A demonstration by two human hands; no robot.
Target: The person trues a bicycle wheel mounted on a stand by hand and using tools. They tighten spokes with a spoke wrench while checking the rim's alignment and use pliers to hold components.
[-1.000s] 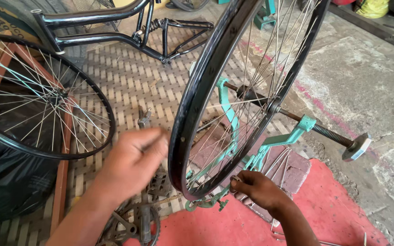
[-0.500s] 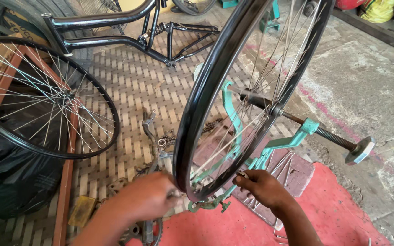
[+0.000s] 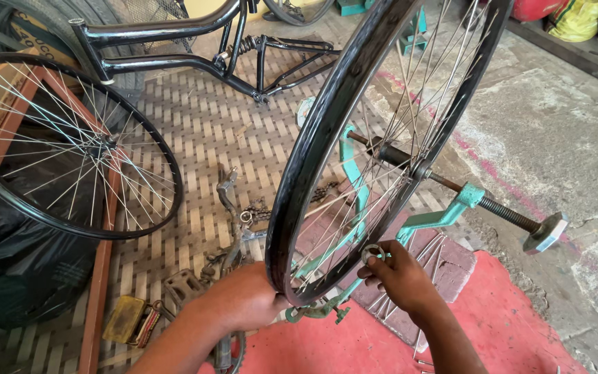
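Observation:
A black spoked bicycle wheel rim (image 3: 327,131) stands upright in a teal truing stand (image 3: 444,215), its hub on a threaded axle with a grey end knob (image 3: 547,233). My left hand (image 3: 240,299) grips the bottom of the rim from the left side. My right hand (image 3: 399,275) is inside the spokes at the bottom right, fingers closed on a small round metal tool (image 3: 372,253) at a spoke end.
A second spoked wheel (image 3: 64,145) leans at the left against a wooden frame over a black bag. A black bicycle frame (image 3: 195,48) lies at the back. Pedals (image 3: 133,320), a crank and chain lie on the woven mat. A red mat (image 3: 520,325) lies under the stand.
My left hand has dropped from beside the rim and taken hold of its bottom edge. My right hand has stayed at the spokes. The camera view has shifted slightly downward.

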